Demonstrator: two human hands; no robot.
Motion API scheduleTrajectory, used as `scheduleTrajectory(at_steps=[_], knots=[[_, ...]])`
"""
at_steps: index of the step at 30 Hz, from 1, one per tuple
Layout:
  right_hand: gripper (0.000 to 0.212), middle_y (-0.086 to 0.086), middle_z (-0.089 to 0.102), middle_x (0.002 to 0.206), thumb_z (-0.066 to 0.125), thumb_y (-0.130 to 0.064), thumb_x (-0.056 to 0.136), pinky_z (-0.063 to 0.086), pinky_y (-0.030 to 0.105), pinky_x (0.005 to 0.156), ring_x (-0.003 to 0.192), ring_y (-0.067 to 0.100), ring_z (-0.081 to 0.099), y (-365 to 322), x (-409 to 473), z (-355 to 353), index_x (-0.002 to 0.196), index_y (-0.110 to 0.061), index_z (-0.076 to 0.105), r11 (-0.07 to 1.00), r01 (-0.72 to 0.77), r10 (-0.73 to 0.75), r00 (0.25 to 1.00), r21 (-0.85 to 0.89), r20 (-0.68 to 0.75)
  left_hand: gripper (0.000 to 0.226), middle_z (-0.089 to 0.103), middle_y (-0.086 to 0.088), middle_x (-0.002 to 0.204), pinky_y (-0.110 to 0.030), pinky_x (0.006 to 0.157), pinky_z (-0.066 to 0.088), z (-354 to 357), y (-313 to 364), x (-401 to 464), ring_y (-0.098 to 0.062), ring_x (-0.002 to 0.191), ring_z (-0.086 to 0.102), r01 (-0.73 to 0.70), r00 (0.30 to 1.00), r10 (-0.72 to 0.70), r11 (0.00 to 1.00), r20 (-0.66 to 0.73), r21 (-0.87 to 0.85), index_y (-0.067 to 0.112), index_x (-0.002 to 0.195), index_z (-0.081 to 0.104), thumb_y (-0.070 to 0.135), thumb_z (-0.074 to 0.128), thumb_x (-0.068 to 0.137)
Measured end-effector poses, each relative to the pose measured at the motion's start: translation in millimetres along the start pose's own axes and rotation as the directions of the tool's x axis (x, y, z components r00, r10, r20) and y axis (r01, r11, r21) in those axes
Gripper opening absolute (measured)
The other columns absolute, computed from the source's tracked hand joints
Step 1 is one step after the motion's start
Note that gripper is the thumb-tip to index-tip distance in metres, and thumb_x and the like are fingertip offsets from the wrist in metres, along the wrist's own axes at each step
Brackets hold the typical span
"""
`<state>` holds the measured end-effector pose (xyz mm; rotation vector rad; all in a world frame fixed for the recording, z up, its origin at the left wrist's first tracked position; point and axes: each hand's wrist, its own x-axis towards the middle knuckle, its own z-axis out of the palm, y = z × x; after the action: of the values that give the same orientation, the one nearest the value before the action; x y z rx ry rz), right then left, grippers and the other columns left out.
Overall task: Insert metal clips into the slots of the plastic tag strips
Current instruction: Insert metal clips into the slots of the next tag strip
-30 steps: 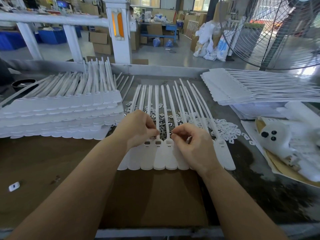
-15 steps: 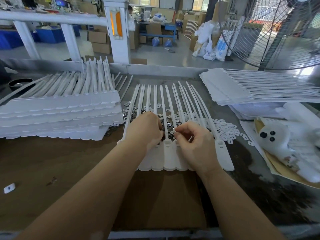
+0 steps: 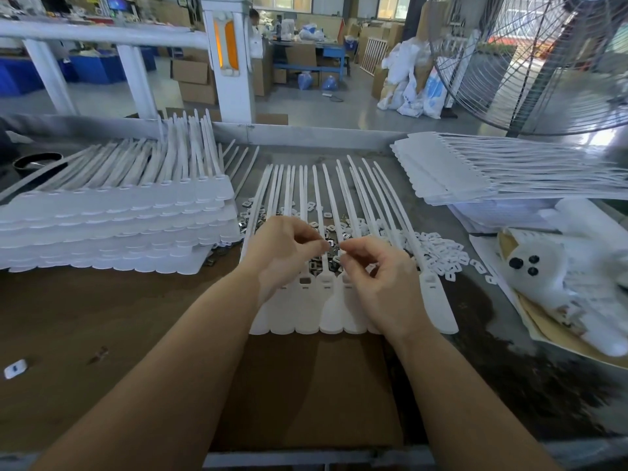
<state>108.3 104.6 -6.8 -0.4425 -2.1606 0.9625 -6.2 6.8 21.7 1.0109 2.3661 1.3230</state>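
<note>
Here the two forearms reached in from the near edge of the worktop (image 3: pixel 102 321) and met over the row of tag strips (image 3: pixel 331 311) lying side by side at its centre, flat heads toward the person and thin tails fanned toward the far side. Half a second before, both hands had been pressed low on the strip heads; now they were raised slightly and drawn together above the slots. The left hand (image 3: pixel 283 253) had its thumb and forefinger pinched on a small metal clip (image 3: pixel 329 245), the other fingers curled. The right hand (image 3: pixel 377 270) was also curled, its fingertips closed on what appeared to be a second clip, too small to confirm. Several strip slots (image 3: pixel 304 280) between the hands showed as dark rectangles; whether they were filled could not be read.

This change suggested that one insertion had finished and that a fresh clip was being oriented for the next slot.

Beyond the hands, loose metal clips (image 3: pixel 248 226) lay scattered under the tails, with a heap of small white plastic pieces (image 3: pixel 441 253) to the right. A tall stack of strips (image 3: pixel 112 226) stood at the left and another stack (image 3: pixel 458 171) at the far right, beside a large fan (image 3: pixel 530 62).
</note>
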Motion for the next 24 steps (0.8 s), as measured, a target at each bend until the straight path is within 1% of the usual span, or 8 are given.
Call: scheduleTrajectory(at_steps=[3,6,9,13,16,20,22,24], knots=[[0.019,-0.006,0.067,0.091,0.063,-0.011,0.086,0.053,0.028,0.078,0.086,0.006,0.062,0,0,-2,0.104,-0.014,0.069,0.997,-0.003,0.0,0.999,0.083,0.037,0.008,0.057,0.011,0.059,-0.006,0.041,0.033,1,3,-2,0.009,0.044,0.048,-0.006,0.996,0.013,0.996,0.085,-0.084,0.017,0.082,0.071,0.025,0.069,0.084],[0.018,-0.006,0.069,0.089,0.065,-0.007,0.085,0.052,0.02,0.076,0.085,0.003,0.063,0,0,-4,0.099,-0.015,0.07,0.984,-0.023,0.016,0.999,0.179,0.04,0.007,0.061,0.007,0.062,-0.005,0.043,0.034,2,5,-3,0.007,0.046,0.049,-0.009,0.992,0.023,0.993,0.123,-0.115,0.019,0.078,0.07,0.023,0.069,0.084],[0.015,-0.009,0.069,0.084,0.067,-0.008,0.083,0.047,0.013,0.071,0.081,0.002,0.063,3,1,-4,0.092,-0.02,0.071,0.982,-0.029,0.022,0.999,0.188,0.037,0.004,0.068,-0.004,0.074,-0.012,0.055,0.045,2,2,-4,-0.004,0.062,0.057,-0.003,0.99,0.018,0.995,0.142,-0.103,0.019,0.081,0.071,0.023,0.07,0.083],[0.013,-0.009,0.068,0.079,0.067,-0.004,0.082,0.044,0.009,0.067,0.077,0.002,0.062,6,2,-2,0.087,-0.016,0.071,0.982,-0.049,0.048,0.999,0.181,0.01,0.004,0.069,-0.005,0.074,-0.016,0.061,0.049,0,-2,-6,-0.005,0.062,0.06,-0.017,0.986,0.033,0.995,0.166,-0.095,0.021,0.078,0.071,0.019,0.07,0.082],[0.013,-0.012,0.066,0.079,0.067,-0.005,0.082,0.043,0.008,0.067,0.077,0.0,0.06,6,2,-1,0.087,-0.017,0.07,0.986,-0.044,0.04,0.999,0.163,0.023,0.003,0.069,-0.006,0.073,-0.028,0.07,0.053,0,-5,-6,-0.012,0.067,0.063,-0.037,0.984,0.054,0.994,0.169,-0.101,0.019,0.08,0.07,0.016,0.07,0.082],[0.012,-0.01,0.068,0.082,0.07,-0.011,0.081,0.045,0.009,0.069,0.078,-0.001,0.061,5,1,-2,0.091,-0.016,0.071,0.984,-0.049,0.04,0.998,0.173,0.055,0.006,0.068,-0.003,0.069,-0.024,0.066,0.053,1,-7,-6,-0.009,0.064,0.062,-0.059,0.988,0.071,0.994,0.136,-0.093,0.022,0.078,0.069,0.022,0.069,0.083],[0.012,-0.008,0.069,0.081,0.07,-0.009,0.08,0.046,0.01,0.069,0.077,0.0,0.062,5,1,-3,0.089,-0.017,0.071,0.975,-0.063,0.051,0.997,0.213,0.058,0.007,0.068,-0.002,0.068,-0.018,0.061,0.051,2,-7,-6,-0.005,0.06,0.061,-0.057,0.989,0.071,0.993,0.128,-0.106,0.022,0.076,0.068,0.023,0.07,0.083],[0.013,-0.007,0.069,0.079,0.069,-0.006,0.08,0.046,0.011,0.069,0.076,0.001,0.062,5,1,-3,0.086,-0.017,0.07,0.971,-0.072,0.061,0.997,0.227,0.057,0.006,0.067,-0.003,0.068,-0.019,0.059,0.05,2,-7,-6,-0.004,0.057,0.059,-0.051,0.989,0.066,0.992,0.13,-0.117,0.02,0.077,0.069,0.023,0.071,0.082]])
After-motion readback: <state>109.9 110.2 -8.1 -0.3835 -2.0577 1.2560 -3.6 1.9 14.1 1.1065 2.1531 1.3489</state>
